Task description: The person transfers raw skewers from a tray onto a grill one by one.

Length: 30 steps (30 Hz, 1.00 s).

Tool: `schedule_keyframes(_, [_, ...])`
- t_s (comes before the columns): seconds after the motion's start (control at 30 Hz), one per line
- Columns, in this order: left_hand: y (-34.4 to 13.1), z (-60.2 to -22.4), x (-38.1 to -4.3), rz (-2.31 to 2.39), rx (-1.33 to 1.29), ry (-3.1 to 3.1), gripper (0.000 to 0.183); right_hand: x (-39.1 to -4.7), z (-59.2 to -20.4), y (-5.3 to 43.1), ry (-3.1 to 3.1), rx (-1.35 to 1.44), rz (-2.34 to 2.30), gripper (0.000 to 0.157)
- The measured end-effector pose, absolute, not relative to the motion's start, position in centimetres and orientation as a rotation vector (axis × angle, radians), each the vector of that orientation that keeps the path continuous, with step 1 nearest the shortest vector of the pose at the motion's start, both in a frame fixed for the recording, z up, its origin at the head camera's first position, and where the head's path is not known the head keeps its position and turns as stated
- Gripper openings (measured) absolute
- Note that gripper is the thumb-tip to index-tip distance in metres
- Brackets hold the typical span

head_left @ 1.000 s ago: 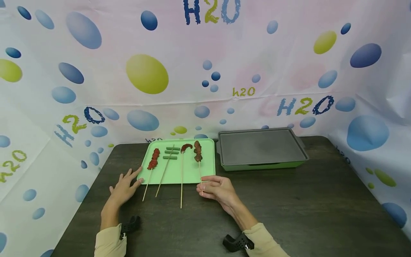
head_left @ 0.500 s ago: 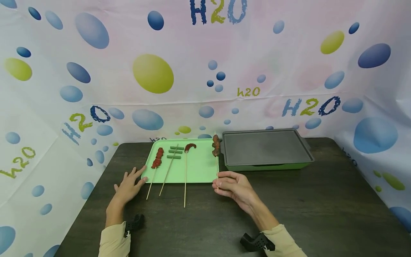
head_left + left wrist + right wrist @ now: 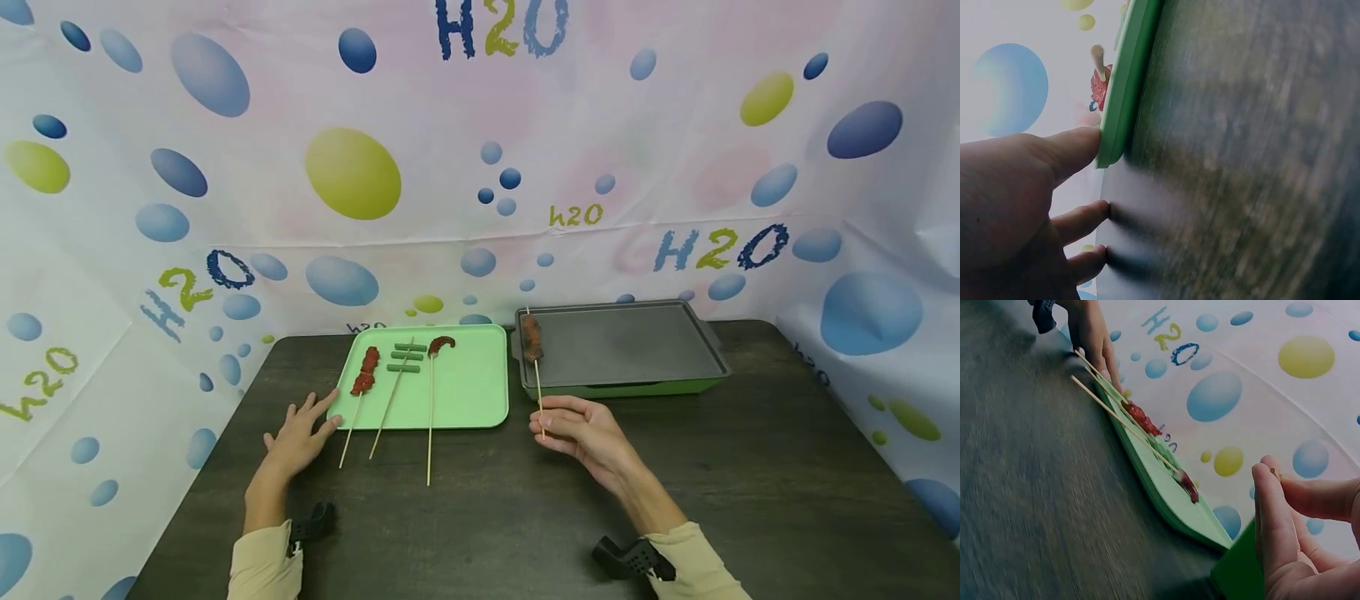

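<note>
In the head view my right hand [image 3: 592, 437] pinches the stick of a brown meat skewer [image 3: 532, 337] near its lower end. The meat is over the left side of a grey griddle [image 3: 622, 342] with a green base; whether it touches the plate I cannot tell. My left hand [image 3: 295, 442], fingers spread, touches the lower left corner of a light green tray [image 3: 472, 387]. In the left wrist view its thumb [image 3: 1075, 150] presses the tray's rim. The tray bears a red meat skewer [image 3: 365, 371], a green vegetable skewer [image 3: 406, 357] and a dark red tentacle skewer [image 3: 441, 343].
The tray and griddle stand side by side at the back of a dark wooden table [image 3: 465, 533]. Sticks of the three tray skewers jut over the tray's front edge. Behind the table hangs a white curtain [image 3: 450, 150] with blue and yellow-green ovals.
My right hand has carried the brown meat skewer rightward, from above the tray to over the griddle's left side. The left hand has stayed at the tray's corner.
</note>
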<state>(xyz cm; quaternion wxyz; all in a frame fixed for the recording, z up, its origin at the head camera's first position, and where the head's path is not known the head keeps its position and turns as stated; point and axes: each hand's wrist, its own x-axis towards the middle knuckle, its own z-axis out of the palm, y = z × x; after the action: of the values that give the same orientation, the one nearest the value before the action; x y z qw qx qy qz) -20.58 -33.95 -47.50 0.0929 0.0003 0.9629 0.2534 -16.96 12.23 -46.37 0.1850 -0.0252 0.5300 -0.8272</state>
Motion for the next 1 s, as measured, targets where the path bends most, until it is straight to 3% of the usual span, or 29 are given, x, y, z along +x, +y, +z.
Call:
schedule_keyframes(0.73, [-34.2,-47.7,-20.5,0.762,0.029,2.871,0.068,-17.7,-47.0,13.8,1.509,0.033,-2.363,0.061])
schedule_keyframes(1.0, [-34.2,-47.6,-20.6,0.755,0.024,2.87,0.069,-17.5,-46.5,14.1,1.64,0.09,-2.39,0.05])
